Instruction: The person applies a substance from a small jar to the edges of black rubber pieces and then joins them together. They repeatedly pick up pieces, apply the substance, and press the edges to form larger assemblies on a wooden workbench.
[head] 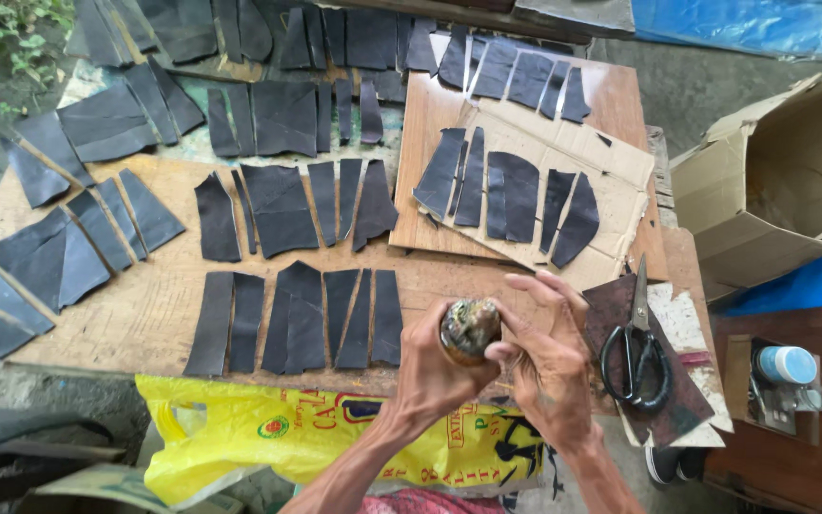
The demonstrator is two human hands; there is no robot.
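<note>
My left hand (427, 366) grips a small round container (469, 330) with a grimy, glue-smeared top, held above the near edge of the wooden board (145, 314). My right hand (549, 357) touches the container's right side with thumb and fingertips, the other fingers spread. Several dark cut leather pieces (297, 319) lie in rows on the board just beyond my hands.
Black-handled scissors (636, 354) lie on a stained pad at the right. More dark pieces rest on flat cardboard (563, 152). An open cardboard box (782, 181) stands at the far right. A yellow printed sack (268, 428) hangs below the board.
</note>
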